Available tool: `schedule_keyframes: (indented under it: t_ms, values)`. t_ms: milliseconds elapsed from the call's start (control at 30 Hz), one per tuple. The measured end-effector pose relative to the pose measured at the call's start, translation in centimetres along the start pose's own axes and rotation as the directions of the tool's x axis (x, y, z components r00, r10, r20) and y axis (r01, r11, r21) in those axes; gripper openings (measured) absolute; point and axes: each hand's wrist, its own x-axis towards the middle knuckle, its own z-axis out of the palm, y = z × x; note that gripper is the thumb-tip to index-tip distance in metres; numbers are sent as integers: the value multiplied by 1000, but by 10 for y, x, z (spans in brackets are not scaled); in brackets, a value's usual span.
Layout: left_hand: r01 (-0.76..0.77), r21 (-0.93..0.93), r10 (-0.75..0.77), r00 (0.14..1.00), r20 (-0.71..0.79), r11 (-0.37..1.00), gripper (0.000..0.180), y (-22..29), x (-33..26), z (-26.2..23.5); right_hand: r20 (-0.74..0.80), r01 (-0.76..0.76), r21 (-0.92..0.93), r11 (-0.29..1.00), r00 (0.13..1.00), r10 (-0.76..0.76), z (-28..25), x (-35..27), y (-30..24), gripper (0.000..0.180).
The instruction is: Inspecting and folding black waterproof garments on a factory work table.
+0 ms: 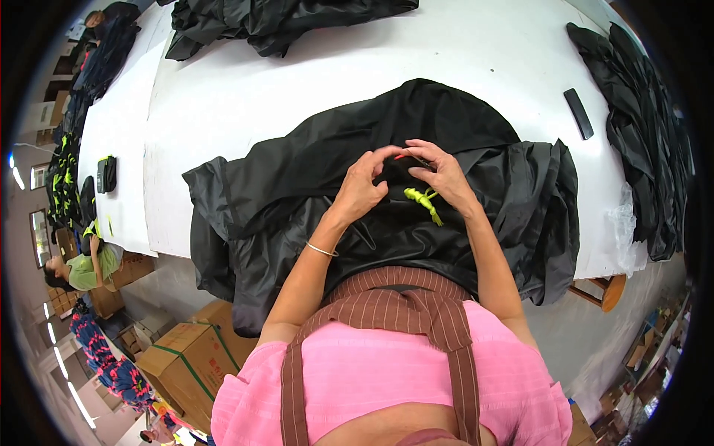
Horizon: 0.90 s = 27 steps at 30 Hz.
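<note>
A black garment [312, 178] of smooth fabric lies spread over the white table in front of me. Above it, my left hand [363, 184] has its fingers curled, their tips meeting a small red end between the hands; whatever they pinch is too small to make out. My right hand [445, 177] is closed on a small dark tool [424, 161] with a red tip, its kind unclear. Just below the right hand, a knotted neon-yellow cord [424, 199] rests on the black fabric. Both wrists hover over the garment's near half.
More black garments lie at the table's far edge [275, 26] and along its right side [632, 126]. A dark flat bar [578, 114] and crumpled clear plastic [623, 215] are at right. A small black pouch [106, 174] sits left. Cardboard boxes [182, 364] stand below; a person in green [89, 267] is leftward.
</note>
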Motion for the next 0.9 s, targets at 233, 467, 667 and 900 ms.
schedule_keyframes:
  t_ms: [233,467,667,900]
  values:
    - [-145,490,145,989,38,860,39,7,-3,-8,-269,-10,-469,883,954,-133,-13,-6,8,27]
    - [-215,511,232,972,32,832,40,17,18,-9,-266,-4,-403,915,957,-113,-28,-9,-11,14]
    - [-395,604,555,826,-96,692,54,52,33,12,-178,52,-397,916,975,-133,-37,-15,-37,15]
    - [163,-386,-74,969,235,908,22,34,36,5,-231,-6,-161,987,973,-32,-48,-20,-38,11]
